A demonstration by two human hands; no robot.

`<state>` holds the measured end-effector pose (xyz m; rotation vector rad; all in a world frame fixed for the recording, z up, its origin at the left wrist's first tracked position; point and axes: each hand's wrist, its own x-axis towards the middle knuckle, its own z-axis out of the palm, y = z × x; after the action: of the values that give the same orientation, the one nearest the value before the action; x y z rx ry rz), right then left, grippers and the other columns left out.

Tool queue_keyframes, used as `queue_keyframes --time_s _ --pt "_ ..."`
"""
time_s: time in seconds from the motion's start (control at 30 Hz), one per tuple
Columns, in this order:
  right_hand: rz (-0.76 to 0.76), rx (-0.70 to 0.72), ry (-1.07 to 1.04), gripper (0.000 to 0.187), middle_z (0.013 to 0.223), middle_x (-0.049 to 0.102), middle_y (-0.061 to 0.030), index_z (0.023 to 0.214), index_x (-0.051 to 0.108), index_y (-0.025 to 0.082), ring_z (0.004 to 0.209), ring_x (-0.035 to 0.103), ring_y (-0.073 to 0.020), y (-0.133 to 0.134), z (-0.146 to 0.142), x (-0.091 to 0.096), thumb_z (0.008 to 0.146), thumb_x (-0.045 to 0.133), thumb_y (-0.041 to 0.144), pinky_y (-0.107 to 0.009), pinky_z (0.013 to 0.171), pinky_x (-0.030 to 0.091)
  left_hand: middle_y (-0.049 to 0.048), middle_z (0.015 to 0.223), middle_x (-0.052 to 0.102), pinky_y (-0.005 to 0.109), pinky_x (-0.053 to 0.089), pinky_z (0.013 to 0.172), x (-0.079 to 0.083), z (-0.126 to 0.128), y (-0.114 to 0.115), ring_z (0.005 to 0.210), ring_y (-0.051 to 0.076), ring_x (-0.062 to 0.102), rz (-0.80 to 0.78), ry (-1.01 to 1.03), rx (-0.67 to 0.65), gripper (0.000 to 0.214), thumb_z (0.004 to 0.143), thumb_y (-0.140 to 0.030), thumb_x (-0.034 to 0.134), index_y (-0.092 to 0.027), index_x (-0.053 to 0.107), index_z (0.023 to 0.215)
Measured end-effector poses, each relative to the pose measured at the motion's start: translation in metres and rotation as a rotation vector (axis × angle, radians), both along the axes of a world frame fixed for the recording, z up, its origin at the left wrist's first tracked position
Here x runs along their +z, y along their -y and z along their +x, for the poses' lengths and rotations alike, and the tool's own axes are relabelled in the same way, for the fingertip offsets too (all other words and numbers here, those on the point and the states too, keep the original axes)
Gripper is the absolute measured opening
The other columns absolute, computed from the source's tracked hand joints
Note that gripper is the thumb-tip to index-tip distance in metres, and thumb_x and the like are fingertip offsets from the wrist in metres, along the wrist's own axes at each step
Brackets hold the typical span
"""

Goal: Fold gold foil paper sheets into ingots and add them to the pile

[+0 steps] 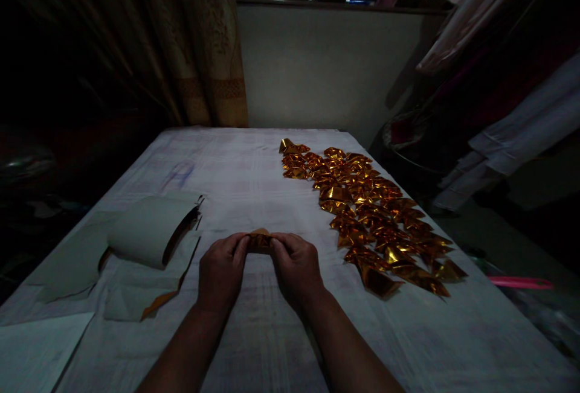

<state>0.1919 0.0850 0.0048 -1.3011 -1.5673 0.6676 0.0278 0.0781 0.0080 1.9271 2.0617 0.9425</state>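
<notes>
Between my two hands is a small folded piece of gold foil paper point(260, 239), held just above the cloth-covered table point(235, 194). My left hand point(222, 269) pinches its left end between thumb and fingers. On the opposite end, my right hand point(296, 266) grips in the same way. Many shiny folded gold foil pieces point(362, 194) lie in a long spread to the right of my hands. Left of my hands rest curled sheets of paper point(147, 230), pale on the upper side, with gold-brown showing at their edges.
A white sheet point(40, 351) lies at the table's near left corner. Behind the table are a patterned curtain point(222, 49) and a pale wall point(317, 67). Clothes point(534, 115) hang at the right, above a pink-handled object point(521, 282) beside the table.
</notes>
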Motion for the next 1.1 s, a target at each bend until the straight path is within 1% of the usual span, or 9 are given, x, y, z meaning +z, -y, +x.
queue_keyframes --time_s 0.27,0.43,0.57,0.67,0.73,0.8,1.0,1.1 --pt "-0.013 0.002 -0.047 0.024 0.091 0.078 -0.0048 0.094 0.078 0.023 0.085 0.073 -0.0199 -0.0008 0.0004 -0.0002 0.091 0.055 0.024 -0.03 0.08 0.056 0.0057 0.091 0.078 0.033 0.055 0.083 -0.0023 -0.001 0.0006 0.086 0.023 0.072 0.059 0.005 -0.088 0.034 0.097 -0.036 0.045 -0.022 0.076 0.096" --pt "-0.004 0.015 -0.044 0.024 0.09 0.078 -0.0044 0.095 0.078 0.024 0.084 0.072 -0.0193 -0.0006 0.0002 0.0001 0.092 0.054 0.024 -0.03 0.079 0.055 0.0055 0.092 0.078 0.033 0.055 0.083 -0.0013 -0.0005 0.0 0.087 0.023 0.072 0.062 0.031 -0.063 0.033 0.097 -0.038 0.045 -0.022 0.074 0.097" --pt "0.014 -0.04 -0.023 0.02 0.093 0.076 -0.0054 0.098 0.075 0.022 0.085 0.071 -0.0191 -0.0015 0.0005 -0.002 0.09 0.057 0.027 -0.029 0.08 0.054 0.0048 0.092 0.078 0.032 0.055 0.084 -0.0001 -0.0006 -0.001 0.086 0.023 0.072 0.061 0.083 -0.062 0.033 0.096 -0.04 0.046 -0.022 0.074 0.097" --pt "0.024 -0.094 0.015 0.015 0.087 0.073 -0.0042 0.091 0.073 0.021 0.078 0.068 -0.0179 -0.0023 0.0015 -0.0021 0.088 0.059 0.027 -0.028 0.074 0.051 0.0048 0.092 0.078 0.033 0.055 0.083 0.0003 -0.0005 -0.0019 0.085 0.023 0.072 0.067 0.122 -0.056 0.034 0.095 -0.042 0.047 -0.022 0.074 0.095" --pt "0.03 -0.097 0.049 0.012 0.08 0.07 -0.0024 0.083 0.07 0.022 0.074 0.065 -0.0168 -0.0026 0.0021 -0.0007 0.087 0.059 0.026 -0.027 0.07 0.049 0.0046 0.091 0.078 0.033 0.055 0.082 0.0009 -0.0002 -0.0024 0.085 0.023 0.072 0.068 0.153 -0.05 0.034 0.094 -0.044 0.048 -0.023 0.074 0.094" --pt "0.038 -0.093 0.069 0.013 0.077 0.068 -0.0013 0.078 0.068 0.022 0.073 0.064 -0.0162 -0.0028 0.0023 0.0011 0.086 0.059 0.025 -0.026 0.068 0.047 0.0043 0.089 0.078 0.033 0.055 0.081 0.0018 0.0002 -0.003 0.084 0.023 0.072 0.059 0.191 -0.045 0.034 0.093 -0.046 0.049 -0.023 0.074 0.092" --pt "0.029 -0.091 0.117 0.016 0.077 0.071 -0.0015 0.08 0.07 0.022 0.072 0.066 -0.0164 -0.0021 0.0012 0.0012 0.084 0.055 0.023 -0.026 0.068 0.046 0.0037 0.087 0.078 0.031 0.054 0.078 0.0053 0.0009 -0.0048 0.082 0.023 0.073 0.017 0.291 -0.03 0.036 0.09 -0.05 0.049 -0.024 0.074 0.088" --pt "0.028 -0.112 0.161 0.017 0.079 0.072 -0.0016 0.08 0.071 0.022 0.072 0.066 -0.0167 -0.004 0.0042 0.0002 0.083 0.055 0.023 -0.026 0.068 0.046 0.004 0.088 0.078 0.031 0.054 0.078 0.0062 0.0006 -0.0052 0.083 0.023 0.073 -0.003 0.322 -0.015 0.038 0.09 -0.052 0.049 -0.023 0.074 0.091"
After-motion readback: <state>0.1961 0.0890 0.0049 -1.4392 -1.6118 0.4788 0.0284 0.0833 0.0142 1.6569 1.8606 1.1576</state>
